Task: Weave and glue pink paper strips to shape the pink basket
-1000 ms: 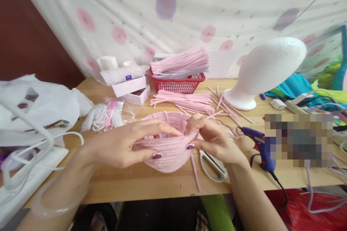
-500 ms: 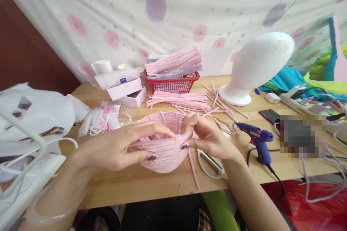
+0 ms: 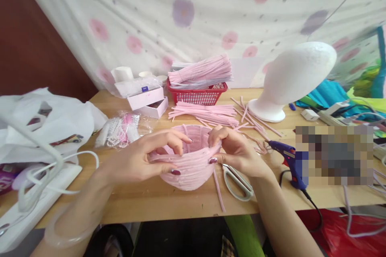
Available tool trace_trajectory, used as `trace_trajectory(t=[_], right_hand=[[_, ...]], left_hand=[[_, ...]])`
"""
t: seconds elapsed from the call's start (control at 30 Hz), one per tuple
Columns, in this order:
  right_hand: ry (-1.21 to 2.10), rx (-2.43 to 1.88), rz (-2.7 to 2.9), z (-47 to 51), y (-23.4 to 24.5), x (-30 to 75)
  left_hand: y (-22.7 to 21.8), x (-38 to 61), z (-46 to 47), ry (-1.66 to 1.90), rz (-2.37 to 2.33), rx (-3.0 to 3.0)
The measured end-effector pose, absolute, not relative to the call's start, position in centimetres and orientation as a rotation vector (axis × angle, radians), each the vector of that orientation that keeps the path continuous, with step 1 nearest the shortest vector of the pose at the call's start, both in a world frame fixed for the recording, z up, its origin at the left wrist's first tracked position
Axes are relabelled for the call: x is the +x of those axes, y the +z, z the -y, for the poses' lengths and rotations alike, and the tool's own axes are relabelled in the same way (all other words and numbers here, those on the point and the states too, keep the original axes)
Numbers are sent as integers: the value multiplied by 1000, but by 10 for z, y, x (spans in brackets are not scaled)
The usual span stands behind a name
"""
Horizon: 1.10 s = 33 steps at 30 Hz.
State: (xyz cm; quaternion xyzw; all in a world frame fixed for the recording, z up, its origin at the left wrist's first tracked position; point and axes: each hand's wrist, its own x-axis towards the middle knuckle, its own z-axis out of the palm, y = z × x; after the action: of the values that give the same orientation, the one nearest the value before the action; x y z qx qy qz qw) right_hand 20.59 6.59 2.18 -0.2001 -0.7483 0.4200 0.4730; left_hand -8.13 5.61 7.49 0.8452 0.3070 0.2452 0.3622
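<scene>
A pink bowl-shaped piece (image 3: pixel 188 173), built up from rows of fuzzy pipe cleaners, is held just above the front of the table with its opening facing up. My left hand (image 3: pixel 153 154) grips its near left rim, the thumb outside and fingers curled over into the opening. On the right, my right hand (image 3: pixel 230 148) pinches the rim between thumb and bent fingers. A loose pink pipe cleaner (image 3: pixel 219 192) lies below the right side. Scissors with pale handles (image 3: pixel 238 184) rest beside my right wrist.
Behind the bowl lies a bundle of pink pipe cleaners (image 3: pixel 205 112); more fill a red basket (image 3: pixel 197 95). A white foam head (image 3: pixel 294 72) stands back right. A blue glue gun (image 3: pixel 285 152) with its cord is at right. Bagged beads (image 3: pixel 123 128) and a white lamp base (image 3: pixel 45 204) are at left.
The view has shifted, so the scene sits slightly further right. My left index finger has lifted a little off the rim; both hands keep hold of the pink bowl.
</scene>
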Motion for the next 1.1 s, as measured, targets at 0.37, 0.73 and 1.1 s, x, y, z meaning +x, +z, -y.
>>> trace_trajectory(t=[0.37, 0.73, 1.1], right_hand=[[1081, -515, 1823, -66, 18, 210], [1208, -453, 1689, -73, 19, 211], [909, -983, 1405, -39, 16, 184]], left_hand=[[68, -82, -59, 792, -709, 2145], [48, -96, -63, 976, -775, 2104], [41, -69, -13, 1435, -1247, 2302]])
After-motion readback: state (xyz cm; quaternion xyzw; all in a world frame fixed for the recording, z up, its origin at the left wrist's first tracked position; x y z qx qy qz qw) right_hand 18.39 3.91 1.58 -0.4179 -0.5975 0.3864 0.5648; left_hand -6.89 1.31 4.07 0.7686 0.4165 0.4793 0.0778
